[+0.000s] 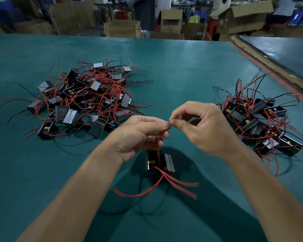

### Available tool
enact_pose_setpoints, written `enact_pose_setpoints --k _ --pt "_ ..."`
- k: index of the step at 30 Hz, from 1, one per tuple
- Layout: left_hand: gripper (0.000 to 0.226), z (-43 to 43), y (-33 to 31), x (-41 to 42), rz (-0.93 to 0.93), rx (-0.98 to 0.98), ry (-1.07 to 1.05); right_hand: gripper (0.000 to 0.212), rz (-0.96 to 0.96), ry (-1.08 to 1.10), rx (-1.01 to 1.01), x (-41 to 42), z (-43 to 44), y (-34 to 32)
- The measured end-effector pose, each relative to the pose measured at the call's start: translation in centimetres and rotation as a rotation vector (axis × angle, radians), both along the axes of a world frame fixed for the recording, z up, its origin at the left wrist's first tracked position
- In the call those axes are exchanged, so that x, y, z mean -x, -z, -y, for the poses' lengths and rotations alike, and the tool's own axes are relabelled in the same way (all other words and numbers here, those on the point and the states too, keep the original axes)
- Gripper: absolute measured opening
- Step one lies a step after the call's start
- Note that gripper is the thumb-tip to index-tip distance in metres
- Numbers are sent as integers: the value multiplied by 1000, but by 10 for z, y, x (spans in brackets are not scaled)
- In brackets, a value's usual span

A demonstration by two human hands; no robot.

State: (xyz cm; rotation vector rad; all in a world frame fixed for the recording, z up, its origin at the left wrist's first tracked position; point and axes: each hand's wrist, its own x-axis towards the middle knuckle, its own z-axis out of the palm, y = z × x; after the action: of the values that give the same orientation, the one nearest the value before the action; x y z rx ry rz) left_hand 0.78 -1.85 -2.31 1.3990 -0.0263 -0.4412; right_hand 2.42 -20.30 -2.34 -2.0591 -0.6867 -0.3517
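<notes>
A small black module with red wires hangs just below my hands, above the green table. My left hand grips a bunch of its red wires, fingers curled round them. My right hand pinches the tip of a wire between thumb and forefinger, right against my left thumb. More red wires trail from the module toward me, blurred.
A big heap of the same black modules with red and black wires lies at the left. A smaller heap lies at the right near the table's edge. Cardboard boxes stand beyond the far edge.
</notes>
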Motion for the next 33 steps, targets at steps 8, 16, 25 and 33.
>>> enact_pose_setpoints --k 8,16,25,33 --pt "12 8 6 2 353 -212 -127 40 -671 22 -199 1 -2 -7" --pt "12 9 10 2 542 -325 -99 40 -1082 -76 -281 -1 6 -13" --pt "11 7 9 2 436 -314 -69 22 -768 -76 -206 -2 6 -5" --pt "18 3 3 2 161 -142 -4 16 -82 -13 138 -2 2 5"
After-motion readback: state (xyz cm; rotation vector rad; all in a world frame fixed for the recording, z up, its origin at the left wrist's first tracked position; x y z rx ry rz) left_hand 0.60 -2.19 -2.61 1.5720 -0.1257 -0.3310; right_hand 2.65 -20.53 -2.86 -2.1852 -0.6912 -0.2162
